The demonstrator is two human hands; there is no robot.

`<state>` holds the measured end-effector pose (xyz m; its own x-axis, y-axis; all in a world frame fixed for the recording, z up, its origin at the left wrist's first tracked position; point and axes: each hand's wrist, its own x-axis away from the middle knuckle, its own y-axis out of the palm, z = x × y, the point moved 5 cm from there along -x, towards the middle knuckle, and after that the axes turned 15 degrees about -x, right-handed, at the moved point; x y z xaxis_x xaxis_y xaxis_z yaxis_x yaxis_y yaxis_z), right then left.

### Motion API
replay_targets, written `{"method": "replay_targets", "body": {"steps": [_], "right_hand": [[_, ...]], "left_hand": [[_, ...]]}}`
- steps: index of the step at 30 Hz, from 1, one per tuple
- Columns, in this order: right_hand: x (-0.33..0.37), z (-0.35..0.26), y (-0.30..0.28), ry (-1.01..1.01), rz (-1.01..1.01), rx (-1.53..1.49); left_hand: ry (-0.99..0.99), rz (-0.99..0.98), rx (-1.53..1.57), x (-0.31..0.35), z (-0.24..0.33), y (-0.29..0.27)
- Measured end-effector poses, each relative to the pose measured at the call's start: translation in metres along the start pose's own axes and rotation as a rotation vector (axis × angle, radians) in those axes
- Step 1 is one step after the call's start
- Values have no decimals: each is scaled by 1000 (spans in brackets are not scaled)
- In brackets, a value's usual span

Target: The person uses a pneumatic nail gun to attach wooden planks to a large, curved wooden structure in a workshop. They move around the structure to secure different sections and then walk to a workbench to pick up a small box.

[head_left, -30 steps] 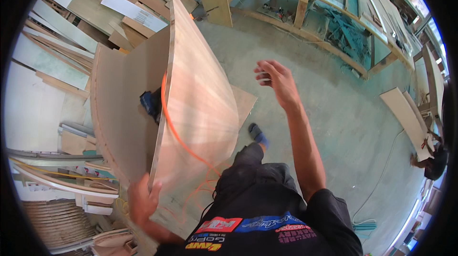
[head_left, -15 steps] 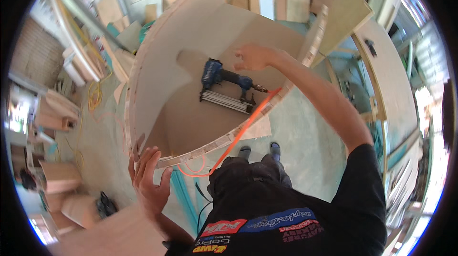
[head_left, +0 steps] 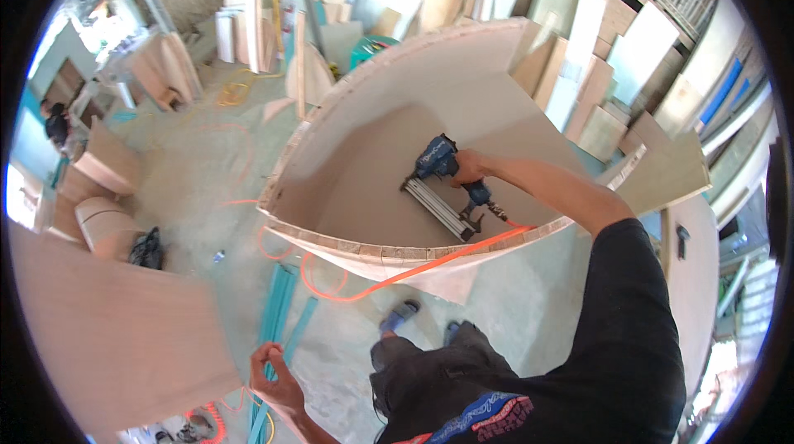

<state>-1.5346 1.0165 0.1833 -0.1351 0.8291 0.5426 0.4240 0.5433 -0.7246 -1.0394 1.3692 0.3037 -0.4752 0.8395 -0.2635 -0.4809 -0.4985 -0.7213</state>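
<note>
My right hand (head_left: pixel 471 168) is wrapped round the handle of a blue nail gun (head_left: pixel 436 156). The tool is inside a large wooden piece with curved walls (head_left: pixel 397 252), over its brown inner panel. From the nail gun's coupling an orange air hose (head_left: pixel 413 272) runs over the near rim and loops down outside it. Low on the left, my left hand (head_left: pixel 277 378) is away from the curved piece, its fingers loosely curled and the thumb apart. Nothing shows in it. Teal strips (head_left: pixel 279 303) lie on the floor just beyond that hand.
A flat wooden panel (head_left: pixel 116 328) fills the lower left. Boards (head_left: pixel 591 88) lean against the far wall. At the right, a workbench (head_left: pixel 693 262) carries a small dark tool (head_left: pixel 681 241). A yellow hose (head_left: pixel 236 90) lies on the floor at the far left.
My right hand has come down onto the nail gun and gripped it. My left hand has let go of the curved piece's rim and dropped lower. The view has shifted, showing more floor at the left.
</note>
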Motion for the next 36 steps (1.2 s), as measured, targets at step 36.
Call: {"method": "replay_targets", "body": {"steps": [36], "right_hand": [[511,146,208,-72,1097,-2050]], "left_hand": [[559,-1316,484,342,198,263]]}}
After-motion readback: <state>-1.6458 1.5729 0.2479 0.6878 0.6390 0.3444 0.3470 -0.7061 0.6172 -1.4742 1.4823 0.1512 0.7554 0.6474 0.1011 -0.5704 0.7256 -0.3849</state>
